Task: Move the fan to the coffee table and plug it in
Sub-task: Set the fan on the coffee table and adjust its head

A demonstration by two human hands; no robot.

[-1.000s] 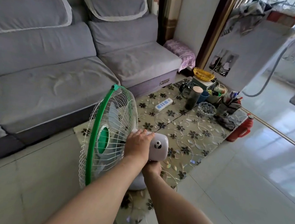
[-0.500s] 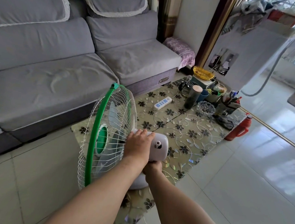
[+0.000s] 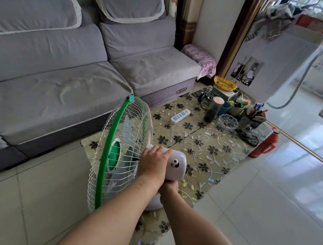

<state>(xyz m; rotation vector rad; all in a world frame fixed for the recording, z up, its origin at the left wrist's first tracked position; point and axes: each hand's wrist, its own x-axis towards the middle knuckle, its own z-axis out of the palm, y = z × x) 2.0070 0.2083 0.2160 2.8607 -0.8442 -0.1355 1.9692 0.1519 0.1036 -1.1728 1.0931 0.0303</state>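
Note:
A white table fan [image 3: 118,153] with a green rim and green hub stands at the near end of the low coffee table [image 3: 207,148], which has a flower-patterned cover. My left hand [image 3: 154,164] lies over the top of the fan's white motor housing [image 3: 175,166]. My right hand [image 3: 170,187] grips the fan's neck just under the housing and is mostly hidden. A white power strip [image 3: 181,115] lies on the table beyond the fan. The fan's cable and plug are not clearly visible.
A grey sofa [image 3: 66,84] runs along the left, close to the table. The table's far end holds a dark jar [image 3: 214,109], a glass ashtray [image 3: 228,121], a yellow basket [image 3: 225,83] and a pen holder [image 3: 255,115]. A red jug [image 3: 267,143] stands on the tiled floor.
The view has shifted slightly, and the fan sits a little higher in the picture. Both hands keep the same hold on the fan.

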